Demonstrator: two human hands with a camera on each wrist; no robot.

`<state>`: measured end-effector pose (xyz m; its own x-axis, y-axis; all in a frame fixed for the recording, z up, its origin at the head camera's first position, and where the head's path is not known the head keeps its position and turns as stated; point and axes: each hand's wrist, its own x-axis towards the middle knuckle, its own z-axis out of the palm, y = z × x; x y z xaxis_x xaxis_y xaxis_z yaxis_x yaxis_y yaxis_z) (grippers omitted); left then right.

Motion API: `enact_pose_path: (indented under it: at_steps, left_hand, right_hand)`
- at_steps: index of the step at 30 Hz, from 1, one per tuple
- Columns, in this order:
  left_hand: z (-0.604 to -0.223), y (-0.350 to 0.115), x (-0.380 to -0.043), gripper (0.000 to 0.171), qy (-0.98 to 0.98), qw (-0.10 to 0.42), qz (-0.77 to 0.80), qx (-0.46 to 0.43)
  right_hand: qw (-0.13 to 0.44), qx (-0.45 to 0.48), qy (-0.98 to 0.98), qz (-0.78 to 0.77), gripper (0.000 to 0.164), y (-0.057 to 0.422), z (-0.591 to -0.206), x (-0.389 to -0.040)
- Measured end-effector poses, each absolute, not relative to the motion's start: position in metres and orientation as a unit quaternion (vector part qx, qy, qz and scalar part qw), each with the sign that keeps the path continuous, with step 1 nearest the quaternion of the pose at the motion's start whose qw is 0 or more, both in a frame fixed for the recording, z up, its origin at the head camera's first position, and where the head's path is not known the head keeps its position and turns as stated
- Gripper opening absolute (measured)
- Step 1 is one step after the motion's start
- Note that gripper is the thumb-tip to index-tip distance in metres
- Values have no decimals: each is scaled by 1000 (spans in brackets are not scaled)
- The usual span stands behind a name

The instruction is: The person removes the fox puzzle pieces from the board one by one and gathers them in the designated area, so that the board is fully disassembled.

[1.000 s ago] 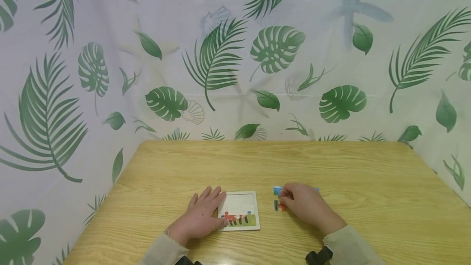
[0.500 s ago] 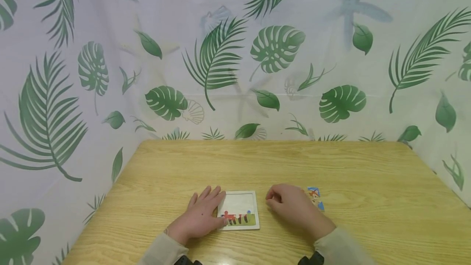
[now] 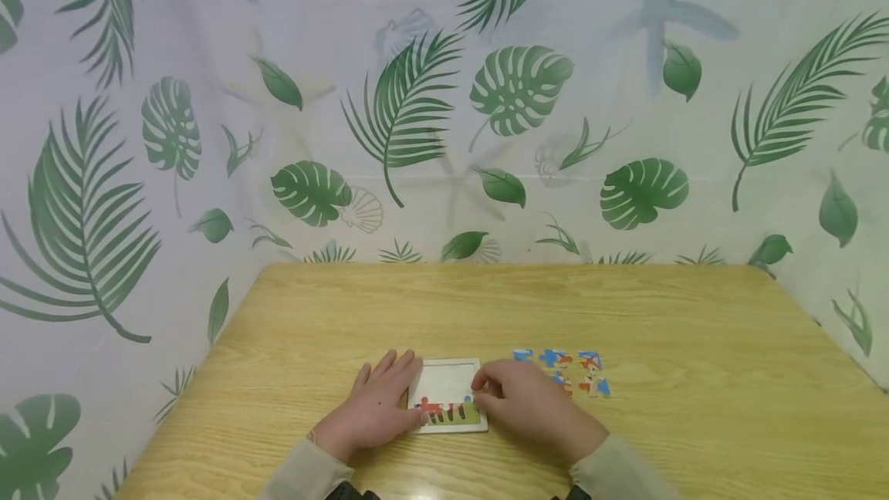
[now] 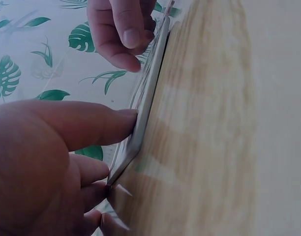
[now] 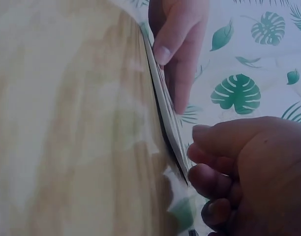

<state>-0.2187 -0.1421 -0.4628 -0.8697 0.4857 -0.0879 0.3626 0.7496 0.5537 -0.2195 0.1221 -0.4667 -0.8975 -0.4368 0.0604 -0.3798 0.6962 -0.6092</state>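
Note:
A small square puzzle tray (image 3: pixel 444 430) with a pale rim lies on the wooden table. Joined puzzle pieces (image 3: pixel 454 413), red and green with dark stripes, fill its near part; the far part shows bare board. My left hand (image 3: pixel 380 407) rests on the tray's left side, fingers stretched and thumb over the near left corner, as the left wrist view (image 4: pixel 91 123) also shows. At the tray's right edge, my right hand (image 3: pixel 531 407) has thumb and index finger together in a pinch; the puzzle piece between them is hidden by the fingers. In the right wrist view its fingers (image 5: pixel 209 182) are curled.
Several loose puzzle pieces (image 3: pixel 590 363), blue with orange animal parts, lie right of the tray, some partly behind my right hand. The wooden table (image 3: pixel 347 307) extends back to a leaf-patterned cloth (image 3: pixel 430 137) hung behind and at both sides.
My right hand has moved left from the loose pieces to the tray's right edge, uncovering more of those pieces. My left hand stays on the tray.

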Motion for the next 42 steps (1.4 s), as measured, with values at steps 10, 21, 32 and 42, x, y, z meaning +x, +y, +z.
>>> enact_pose_path:
  at_steps: [10,21,32,42]
  left_hand:
    - [-465,-143,-220,88,930,113,269,223]
    - [-461,-142,-217,88,931,111,268,220]
    - [-462,-138,-217,87,935,110,262,212]
    - [-459,-136,-217,87,938,105,254,212]
  right_hand:
    - [50,-236,922,-302,11,108,-467,-215]
    - [36,-248,923,-292,10,101,-466,-212]
    - [30,-243,919,-311,16,103,-470,-212]
    - [37,-229,912,-338,16,104,-470,-212]
